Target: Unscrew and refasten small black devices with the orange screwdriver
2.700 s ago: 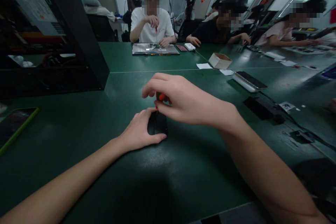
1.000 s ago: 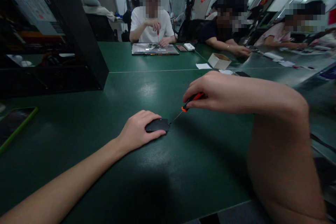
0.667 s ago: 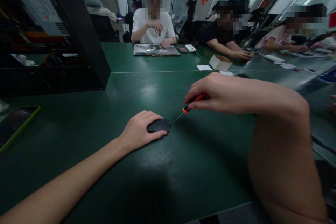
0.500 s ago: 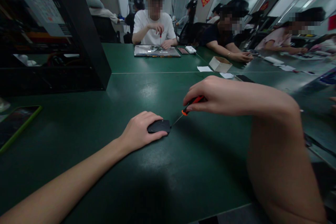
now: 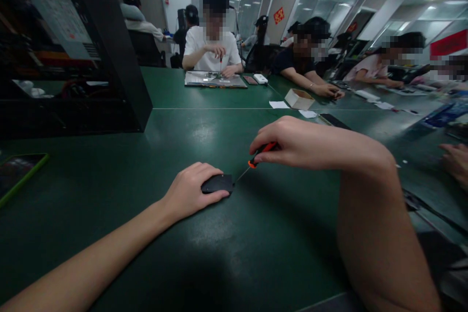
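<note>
A small flat black device [image 5: 218,183] lies on the green table [image 5: 234,253] in front of me. My left hand [image 5: 190,190] wraps around its near and left sides and pins it down. My right hand [image 5: 292,141] is closed on a thin screwdriver [image 5: 260,151] with an orange and black handle. The tool slants down to the left, and its metal tip meets the right edge of the device. My right elbow rests on the table at the lower right.
A phone in a green case [image 5: 18,173] lies at the far left. A black cabinet [image 5: 73,53] stands at the back left. A small cardboard box [image 5: 299,98], paper slips and a dark phone [image 5: 334,121] lie beyond my right hand. Several people work across the table; another person's hand [image 5: 455,162] shows at the right edge.
The screwdriver was upright over the device 2.7 s ago; it now slants in from the right with its tip at the device's edge. The camera has tilted up slightly.
</note>
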`<state>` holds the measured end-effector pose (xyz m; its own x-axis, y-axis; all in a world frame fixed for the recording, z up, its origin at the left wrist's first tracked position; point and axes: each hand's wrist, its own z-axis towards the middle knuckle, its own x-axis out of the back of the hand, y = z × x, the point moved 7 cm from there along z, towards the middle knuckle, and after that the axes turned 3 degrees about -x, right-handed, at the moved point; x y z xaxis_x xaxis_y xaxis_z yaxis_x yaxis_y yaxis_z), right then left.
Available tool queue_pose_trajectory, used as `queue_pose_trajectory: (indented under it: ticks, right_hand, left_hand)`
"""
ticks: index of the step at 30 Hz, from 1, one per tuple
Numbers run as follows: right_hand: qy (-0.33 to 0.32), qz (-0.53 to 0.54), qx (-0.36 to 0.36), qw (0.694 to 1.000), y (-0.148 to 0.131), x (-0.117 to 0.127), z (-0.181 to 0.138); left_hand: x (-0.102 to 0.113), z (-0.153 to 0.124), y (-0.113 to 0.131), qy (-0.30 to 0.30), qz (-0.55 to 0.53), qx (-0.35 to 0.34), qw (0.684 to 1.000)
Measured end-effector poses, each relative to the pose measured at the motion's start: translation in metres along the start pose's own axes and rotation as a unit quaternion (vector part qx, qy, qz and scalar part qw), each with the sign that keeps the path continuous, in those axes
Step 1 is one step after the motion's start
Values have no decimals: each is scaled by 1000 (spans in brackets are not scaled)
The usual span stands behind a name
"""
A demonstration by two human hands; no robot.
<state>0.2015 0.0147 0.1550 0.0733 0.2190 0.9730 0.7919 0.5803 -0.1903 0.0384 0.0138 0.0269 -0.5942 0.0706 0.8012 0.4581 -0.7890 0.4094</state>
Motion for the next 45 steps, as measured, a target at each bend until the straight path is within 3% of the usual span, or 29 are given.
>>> queue_pose_trajectory:
  ticks: [45]
  right_hand:
    - [23,18,18,999,-3,6,-4]
  left_hand:
    - [2,0,1,12,-1,-8,1000]
